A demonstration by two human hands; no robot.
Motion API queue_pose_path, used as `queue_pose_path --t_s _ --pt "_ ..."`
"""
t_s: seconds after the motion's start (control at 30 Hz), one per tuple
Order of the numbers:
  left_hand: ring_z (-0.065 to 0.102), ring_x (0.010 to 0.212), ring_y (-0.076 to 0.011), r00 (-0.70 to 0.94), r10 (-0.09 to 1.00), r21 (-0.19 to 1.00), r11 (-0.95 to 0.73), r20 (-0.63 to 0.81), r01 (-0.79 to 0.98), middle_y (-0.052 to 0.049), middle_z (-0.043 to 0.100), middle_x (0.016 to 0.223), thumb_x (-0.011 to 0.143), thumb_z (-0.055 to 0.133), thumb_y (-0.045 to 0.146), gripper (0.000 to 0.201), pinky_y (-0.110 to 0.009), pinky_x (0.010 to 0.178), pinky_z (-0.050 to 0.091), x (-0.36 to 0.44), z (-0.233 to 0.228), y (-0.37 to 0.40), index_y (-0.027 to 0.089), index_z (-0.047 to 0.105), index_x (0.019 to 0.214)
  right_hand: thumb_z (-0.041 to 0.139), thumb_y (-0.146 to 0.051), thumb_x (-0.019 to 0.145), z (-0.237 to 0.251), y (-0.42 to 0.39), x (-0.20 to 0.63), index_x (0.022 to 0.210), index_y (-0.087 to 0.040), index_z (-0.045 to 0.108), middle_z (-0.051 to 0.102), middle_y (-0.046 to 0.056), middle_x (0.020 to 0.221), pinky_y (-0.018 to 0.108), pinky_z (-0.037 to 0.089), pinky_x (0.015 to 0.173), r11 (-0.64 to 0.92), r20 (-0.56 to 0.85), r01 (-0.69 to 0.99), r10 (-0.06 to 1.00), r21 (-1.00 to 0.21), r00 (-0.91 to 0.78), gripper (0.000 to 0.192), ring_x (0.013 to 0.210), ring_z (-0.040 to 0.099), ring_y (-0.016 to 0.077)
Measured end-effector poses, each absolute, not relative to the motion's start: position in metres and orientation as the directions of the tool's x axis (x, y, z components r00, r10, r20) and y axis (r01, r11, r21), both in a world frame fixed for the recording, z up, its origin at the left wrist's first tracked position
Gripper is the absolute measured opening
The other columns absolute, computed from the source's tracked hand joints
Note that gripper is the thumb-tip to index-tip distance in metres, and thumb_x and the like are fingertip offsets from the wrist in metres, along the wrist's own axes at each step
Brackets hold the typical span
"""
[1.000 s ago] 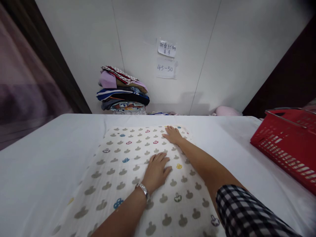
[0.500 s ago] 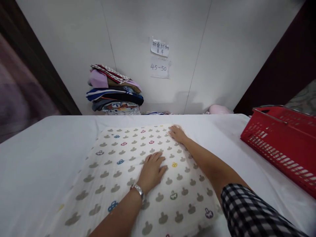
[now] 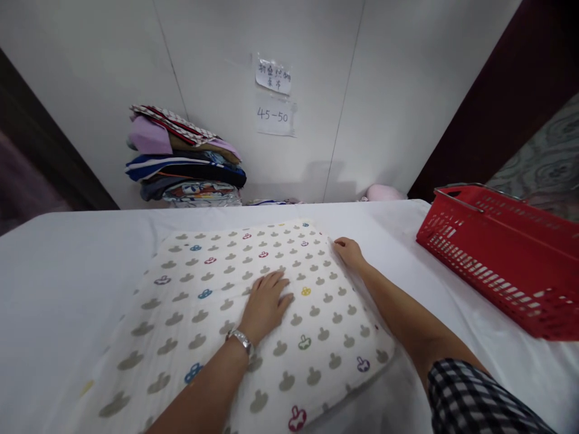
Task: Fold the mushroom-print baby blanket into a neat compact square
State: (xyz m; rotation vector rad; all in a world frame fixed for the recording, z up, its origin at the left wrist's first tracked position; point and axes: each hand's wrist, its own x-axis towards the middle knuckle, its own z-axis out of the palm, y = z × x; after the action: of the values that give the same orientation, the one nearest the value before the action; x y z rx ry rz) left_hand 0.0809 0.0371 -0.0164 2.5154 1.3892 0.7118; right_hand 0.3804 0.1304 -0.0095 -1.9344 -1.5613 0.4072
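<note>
Your right hand (image 3: 349,251) has slid off the top of the patterned cloth (image 3: 212,313) since a second ago: it lay flat near the far middle of the fabric then, and now it sits at the cloth's far right edge, fingers curled down over the rim where cloth meets the white table (image 3: 58,271). Whether that grip actually pinches the edge or only rests on it, you cannot tell from this view. Your left hand (image 3: 266,302) has barely shifted; it lies palm down near the middle of the cloth, fingers spread and flat, grip open and pressing on the fabric rather than holding it. A metal watch (image 3: 240,341) sits on that wrist, and a checked sleeve (image 3: 479,401) covers your right upper arm at the bottom right.

Your view has also swung to the right, so everything now appears further left than before. The cloth, cream with small grey, blue and red figures, lies spread flat on the table in front of you, its near part running out of the bottom of the view.

A red basket (image 3: 502,259) stands on the table well to the right of the cloth, apart from your right hand. Against the far wall, beyond the table's left part, a stack of folded fabrics (image 3: 185,166) rests, and two paper notes (image 3: 275,96) are stuck on the wall above the cloth.
</note>
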Motion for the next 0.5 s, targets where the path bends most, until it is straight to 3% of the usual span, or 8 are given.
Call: queue_pose_path --t_s 0.23,0.5 --pt "0.043 0.124 -0.0242 0.456 0.835 0.365 -0.546 0.307 0.754 -0.007 0.052 0.132 0.088 0.046 0.036 0.032 -0.045 0.104 0.031 0.081 -0.015 0.037 0.022 0.057 0.114 0.06 -0.048 0.075 -0.006 0.135 0.364 0.098 -0.021 0.064 0.067 0.005 0.097 0.025 0.038 0.065 -0.271 -0.012 0.842 0.954 -0.467 0.3 0.036 0.085 0.059 0.0191" --pt "0.043 0.124 -0.0234 0.451 0.834 0.37 -0.547 0.318 0.751 -0.006 0.052 0.132 0.088 0.046 0.036 0.031 -0.045 0.105 0.03 0.082 -0.017 0.038 0.022 0.058 0.113 0.062 -0.039 0.074 -0.003 0.14 0.361 0.087 -0.021 0.062 0.067 0.003 0.092 0.024 0.036 0.063 -0.292 -0.018 0.836 0.947 -0.464 0.321 0.022 0.083 0.059 0.0167"
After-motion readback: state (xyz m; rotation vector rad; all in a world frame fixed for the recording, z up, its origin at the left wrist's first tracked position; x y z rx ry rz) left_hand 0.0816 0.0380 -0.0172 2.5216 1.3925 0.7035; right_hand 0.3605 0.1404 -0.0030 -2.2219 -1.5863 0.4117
